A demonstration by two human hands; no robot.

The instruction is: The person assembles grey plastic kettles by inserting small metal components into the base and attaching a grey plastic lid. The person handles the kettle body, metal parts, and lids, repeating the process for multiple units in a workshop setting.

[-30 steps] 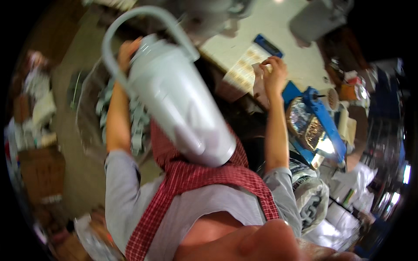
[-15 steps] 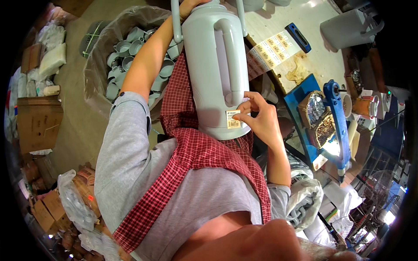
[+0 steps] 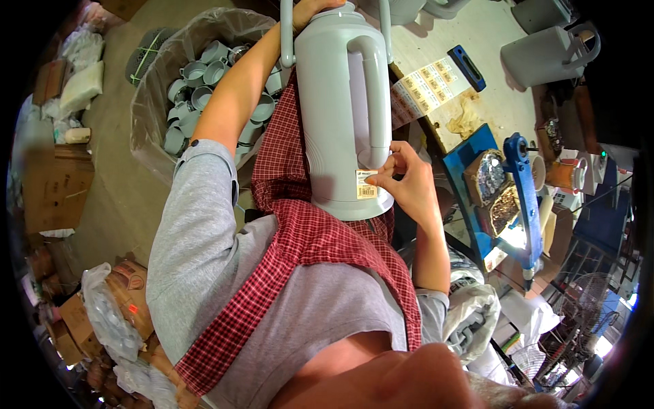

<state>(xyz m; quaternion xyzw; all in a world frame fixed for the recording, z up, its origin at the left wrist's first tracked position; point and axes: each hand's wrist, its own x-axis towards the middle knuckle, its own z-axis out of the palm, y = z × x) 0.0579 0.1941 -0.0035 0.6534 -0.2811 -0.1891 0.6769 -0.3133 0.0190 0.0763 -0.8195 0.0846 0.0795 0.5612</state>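
While the left hand (image 3: 313,12) is at the top of the grey flask (image 3: 327,123) in the head view, the upper edge cuts it, so I cannot tell its grip. The flask extends from there toward the right hand (image 3: 407,183), whose thumb touches the label (image 3: 366,191); whether its curled fingers pinch, I cannot tell. Beyond this hand, a sticker sheet (image 3: 429,85) overhangs the tabletop (image 3: 507,112).

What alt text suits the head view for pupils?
A person's right hand touches a small label on the lower side of a grey jug; the left hand is at its top. Grey cups lie left, a label sheet right.
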